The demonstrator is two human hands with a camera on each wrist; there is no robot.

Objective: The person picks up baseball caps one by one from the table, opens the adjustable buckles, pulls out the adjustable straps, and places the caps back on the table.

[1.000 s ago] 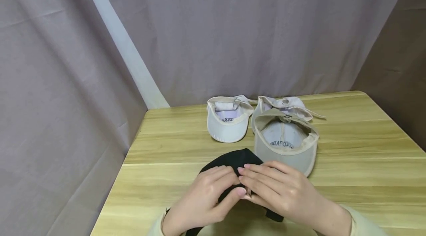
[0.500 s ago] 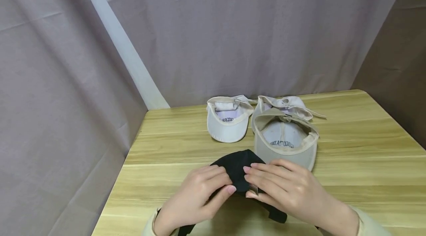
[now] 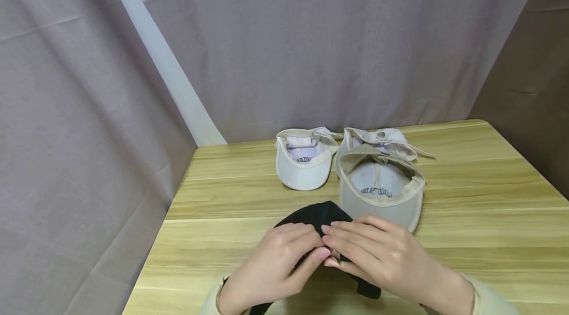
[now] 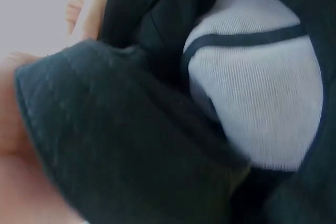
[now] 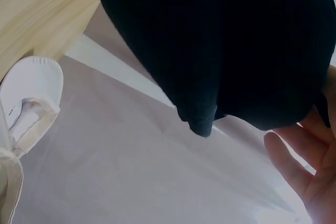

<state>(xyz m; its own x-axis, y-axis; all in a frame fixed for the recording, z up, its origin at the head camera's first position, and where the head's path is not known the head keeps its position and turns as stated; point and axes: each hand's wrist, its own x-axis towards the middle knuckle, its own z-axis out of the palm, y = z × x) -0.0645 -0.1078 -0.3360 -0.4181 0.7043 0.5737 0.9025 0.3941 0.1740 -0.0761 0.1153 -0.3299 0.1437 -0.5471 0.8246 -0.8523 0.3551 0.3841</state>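
Both hands hold a black cap [image 3: 311,214] above the near part of the table. My left hand [image 3: 280,263] pinches its edge between thumb and curled fingers. Against it, fingertip to fingertip, my right hand [image 3: 382,255] grips the same edge, fingers over the outside and thumb beneath. The inside of the cap shows a pale ribbed lining [image 4: 262,93] crossed by a dark strip in the left wrist view. In the right wrist view the dark outer crown [image 5: 236,40] fills the top. The hands hide much of the cap in the head view.
Behind the hands, a beige cap [image 3: 382,209] lies with its opening showing, overlapping an off-white cap [image 3: 393,138] farther back. A smaller white cap [image 3: 306,177] sits to their left. The wooden table [image 3: 213,241] ends at a grey curtain [image 3: 311,48].
The hands spread slightly apart along the black cap's edge half a second ago. Now the left hand has moved right again, and the fingertips meet. The other caps stay put.
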